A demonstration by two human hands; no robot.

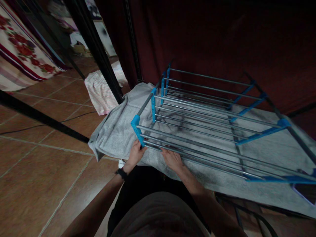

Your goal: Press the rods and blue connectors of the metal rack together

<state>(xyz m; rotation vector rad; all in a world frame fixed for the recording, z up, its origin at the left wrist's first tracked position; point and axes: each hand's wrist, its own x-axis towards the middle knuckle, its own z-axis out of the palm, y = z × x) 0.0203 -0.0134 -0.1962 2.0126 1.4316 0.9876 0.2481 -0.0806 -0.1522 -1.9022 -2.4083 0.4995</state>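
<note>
A dim room with a brown tiled floor (37,184) and a dark red curtain (222,36) behind. Just ahead of the hands a grey cloth (116,135) lies spread on the floor, and on it stands a rack (197,121) of grey metal rods joined by blue plastic side pieces. The left hand (134,154) grips the rack's near blue corner connector (137,126), fingers closed round it. The right hand (172,159), a little apart from the left, rests on the nearest rods, fingers curled over them; whether it clamps one I cannot tell. Several tiers of rods already sit in their blue sides, so the frame looks largely put together, the near corner being the part in hand. Beyond the left hand a pink striped cloth (98,90) lies by a black post (98,49).
</note>
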